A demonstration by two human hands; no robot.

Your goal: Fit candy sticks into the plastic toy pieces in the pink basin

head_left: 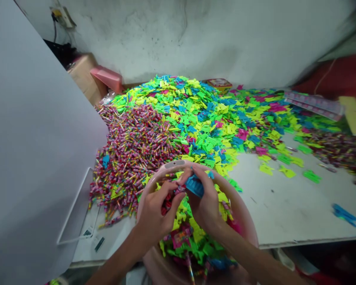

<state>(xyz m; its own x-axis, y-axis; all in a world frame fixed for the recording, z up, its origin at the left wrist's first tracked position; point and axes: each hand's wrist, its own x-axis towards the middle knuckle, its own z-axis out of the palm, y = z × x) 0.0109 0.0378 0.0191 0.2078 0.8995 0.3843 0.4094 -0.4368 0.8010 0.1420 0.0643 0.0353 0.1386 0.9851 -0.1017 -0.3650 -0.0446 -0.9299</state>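
Both hands meet over a pink plastic basin (245, 215) at the table's front edge. My right hand (206, 200) pinches a blue plastic piece (194, 185) between thumb and fingers. My left hand (156, 211) is closed, its fingertips on a small wrapped candy roll (179, 190) held against the blue piece. The basin holds yellow, green and blue plastic pieces (195, 233) and a few candy rolls.
A large heap of neon plastic pieces (207, 118) covers the white table (287, 206). A heap of striped candy rolls (133, 146) lies left of it. A grey panel (32, 150) stands at the left. Cardboard box (84, 75) and wall are behind.
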